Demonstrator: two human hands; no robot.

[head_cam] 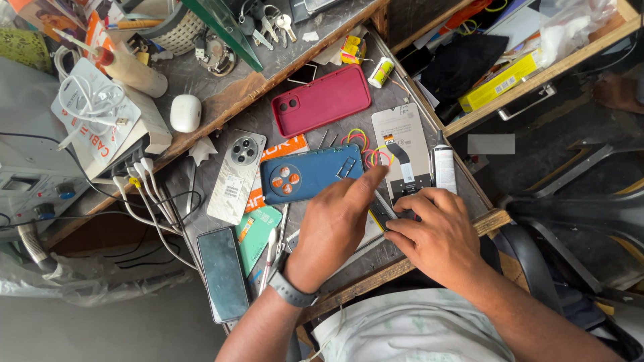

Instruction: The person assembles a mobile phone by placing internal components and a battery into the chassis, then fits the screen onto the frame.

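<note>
Both forearms come in from the bottom edge over the bench. Landmark: blue phone, opened, mid-bench. Far left of it, white cable pack and earbud case. Below-left, dark phone face up. Just left, silver phone back. Above it, red case. Left hand, grey watch on the wrist, lies just below-right of the blue phone, forefinger stretched out toward coloured wires, gripping nothing. Right hand, further right, fingers curled, pressing a small dark part against the bench. Above that, white panel with flex cable; glue tube beside it.
</note>
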